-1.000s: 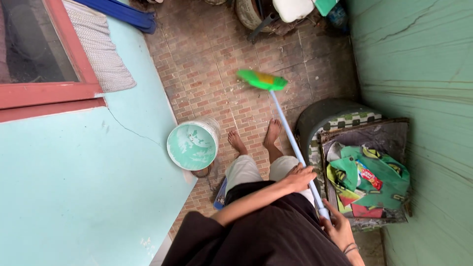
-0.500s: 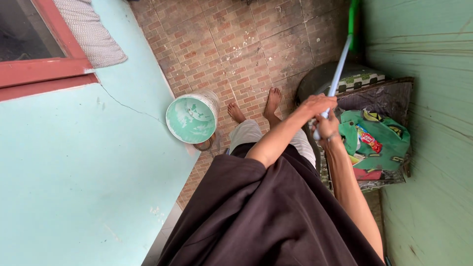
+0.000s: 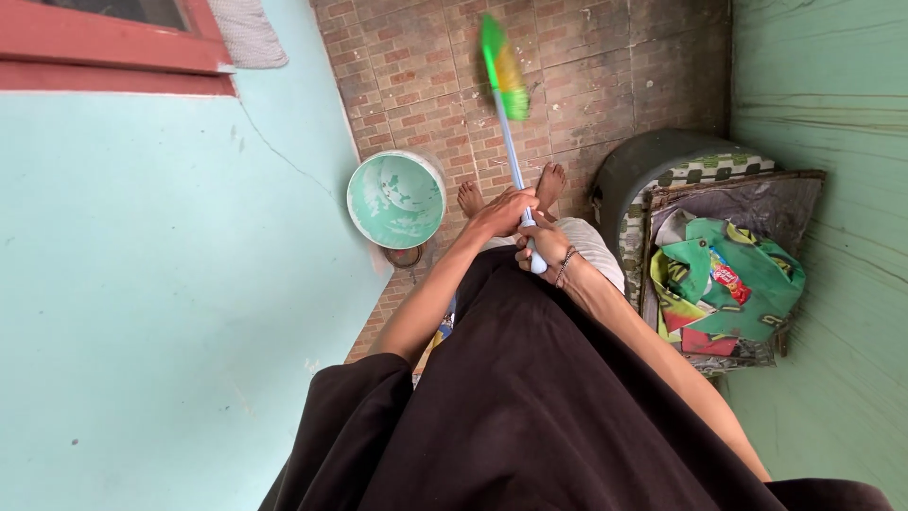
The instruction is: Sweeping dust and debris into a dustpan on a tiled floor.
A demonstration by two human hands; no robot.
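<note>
Walls (image 3: 161, 284) painted pale green-blue fill the space left of the hands, and a greener wall (image 3: 832, 189) stands to their right; both are cut off by the frame. Brick-patterned floor (image 3: 605, 66) stretches ahead of the hands. Below them a dark garment (image 3: 530, 407) hides the person's body and most of the legs, so only two bare feet (image 3: 551, 180) show just beyond the hands. To the right of the hands sits a dark bin (image 3: 653, 161) with a checked cloth, partly covered by a tray-like box holding a green bag (image 3: 747, 279) and crumpled wrappers that are hard to tell apart. Left of the hands stands a round bucket (image 3: 395, 201), its inside smeared with green paint.

Both arms reach forward and meet in front of the body. The left hand (image 3: 508, 210) is clenched around the pale blue handle of the broom (image 3: 511, 142), and the right hand (image 3: 547, 244), with a bracelet at the wrist, grips the handle's near end just behind it. The broom runs from the hands up and away, its green and yellow head blurred above the floor well ahead of the feet.
</note>
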